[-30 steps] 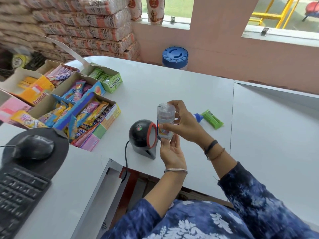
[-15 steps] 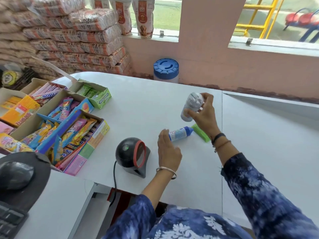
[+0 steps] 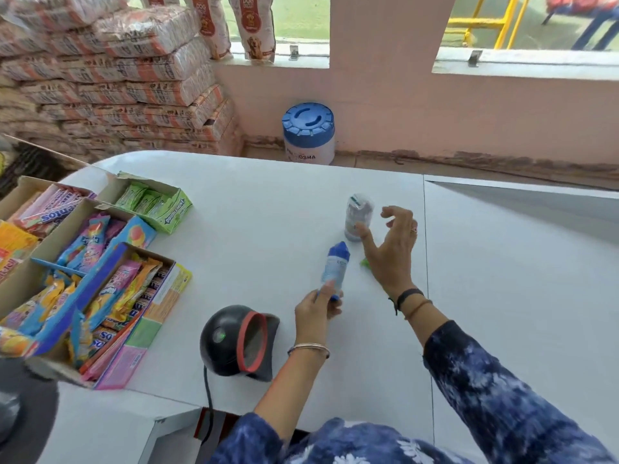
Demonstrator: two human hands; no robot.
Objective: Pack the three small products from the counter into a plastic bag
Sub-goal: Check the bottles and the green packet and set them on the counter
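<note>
From my head camera I look down on the white counter. My left hand is closed around the lower end of a small white bottle with a blue cap, which I hold lifted and tilted, cap pointing away from me. My right hand hangs open above the counter, fingers spread and curled, gripping nothing. Just beyond its fingertips a small clear-capped bottle stands upright on the counter; whether a finger touches it I cannot tell. A green packet lies on the counter under my right palm, mostly hidden, with only a corner showing. I see no plastic bag in this view. Near my left wrist sits a black barcode scanner with a red ring around its window. To my left, open cardboard boxes of sweets crowd the counter. Beyond the counter's far edge a white tub with a blue lid stands by the pink wall, beside stacked sacks.
</note>
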